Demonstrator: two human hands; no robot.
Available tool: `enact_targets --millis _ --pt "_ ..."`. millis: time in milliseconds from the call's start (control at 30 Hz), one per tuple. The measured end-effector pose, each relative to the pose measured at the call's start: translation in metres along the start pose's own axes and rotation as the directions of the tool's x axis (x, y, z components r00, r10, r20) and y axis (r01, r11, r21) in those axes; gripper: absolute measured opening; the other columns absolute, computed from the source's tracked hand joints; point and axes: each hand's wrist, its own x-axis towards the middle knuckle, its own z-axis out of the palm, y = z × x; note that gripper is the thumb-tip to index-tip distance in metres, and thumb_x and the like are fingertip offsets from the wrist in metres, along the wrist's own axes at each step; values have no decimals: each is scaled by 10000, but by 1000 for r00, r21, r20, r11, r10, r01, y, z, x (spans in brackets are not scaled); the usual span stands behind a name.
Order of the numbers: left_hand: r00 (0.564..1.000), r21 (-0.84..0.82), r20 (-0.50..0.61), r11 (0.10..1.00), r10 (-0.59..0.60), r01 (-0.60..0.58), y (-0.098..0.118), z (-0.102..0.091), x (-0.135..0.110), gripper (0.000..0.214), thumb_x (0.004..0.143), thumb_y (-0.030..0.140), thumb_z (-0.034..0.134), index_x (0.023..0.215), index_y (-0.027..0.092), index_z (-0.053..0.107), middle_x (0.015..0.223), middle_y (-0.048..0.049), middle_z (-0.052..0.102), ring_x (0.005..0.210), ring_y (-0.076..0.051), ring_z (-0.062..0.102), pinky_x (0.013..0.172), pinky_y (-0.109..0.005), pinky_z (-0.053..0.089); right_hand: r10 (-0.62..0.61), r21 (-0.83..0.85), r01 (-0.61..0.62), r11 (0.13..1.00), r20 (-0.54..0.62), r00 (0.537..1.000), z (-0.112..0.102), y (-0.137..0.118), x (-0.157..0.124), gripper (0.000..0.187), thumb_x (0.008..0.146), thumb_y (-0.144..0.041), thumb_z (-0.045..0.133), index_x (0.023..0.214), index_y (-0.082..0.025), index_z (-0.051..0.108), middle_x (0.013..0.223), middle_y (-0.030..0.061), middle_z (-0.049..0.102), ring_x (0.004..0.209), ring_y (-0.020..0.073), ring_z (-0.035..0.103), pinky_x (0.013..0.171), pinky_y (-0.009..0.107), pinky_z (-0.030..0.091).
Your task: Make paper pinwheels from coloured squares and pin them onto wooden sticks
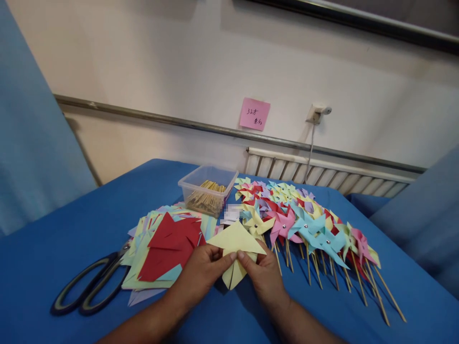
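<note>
A pale yellow sheet of paper, partly folded and with slits in its lower part, is held up between both hands. My left hand pinches its left side, thumb on the front near the middle. From the other side my right hand grips it the same way, and the two thumbtips nearly meet. Just left of my left hand lies a heap of cut coloured paper, with red pieces on top. Finished paper pinwheels on sticks lie to the right of my right hand.
Dark-handled scissors lie at the left, their blades partly under the paper heap. A clear plastic box of thin wooden sticks stands behind. The blue-covered table reaches the wall, where a radiator and a pink note show.
</note>
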Motion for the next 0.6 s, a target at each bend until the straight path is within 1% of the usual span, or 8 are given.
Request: enact_targets --millis 67,167,233,333,400,500,600 --pt "1000 -12 24 1000 -10 10 2 1 -2 388 583 460 775 755 117 715 638 -24 695 603 -163 602 569 -247 447 -3 -3 3 1000 -8 1000 1 0 -1 323 699 -343 777 961 -175 690 861 59 753 745 227 698 694 351 557" --pt "999 -18 30 1000 -15 16 4 3 -6 395 608 474 754 776 118 729 675 -40 720 629 -177 622 590 -256 462 -12 2 12 1000 2 1000 3 -1 -2 288 695 -333 781 925 -185 689 855 52 755 745 225 702 698 348 561" --pt "1000 -4 23 1000 -21 21 5 3 -7 388 619 482 742 763 122 732 681 -42 725 622 -175 619 574 -252 457 -15 11 15 1000 13 1000 4 -3 -2 292 697 -331 780 936 -190 688 859 48 756 745 221 705 710 346 563" --pt "1000 36 -5 999 -10 10 5 3 -7 358 622 480 739 685 128 721 622 -27 708 564 -153 592 526 -235 432 -11 18 11 1000 18 1000 5 -4 -2 327 711 -331 770 994 -195 680 867 43 756 741 213 705 715 340 562" --pt "1000 32 -8 999 3 -3 4 3 -7 350 620 477 741 668 130 717 605 -22 703 560 -153 596 532 -235 439 -12 9 12 1000 10 1000 5 -5 -3 334 713 -329 770 1004 -191 679 881 47 754 755 211 703 717 331 559" --pt "1000 -36 12 999 -17 17 2 2 -5 370 612 470 751 761 132 734 690 -45 739 647 -196 651 598 -265 482 13 7 -13 1000 -8 1000 6 -4 -5 337 702 -333 780 986 -183 678 881 52 751 766 208 697 703 313 555" --pt "999 -97 2 994 -48 48 -1 -1 -2 397 604 444 770 838 125 736 745 -71 757 703 -232 679 643 -296 504 45 39 -45 998 9 999 6 -3 -7 357 720 -368 762 1008 -187 655 835 44 740 693 191 682 640 298 546"
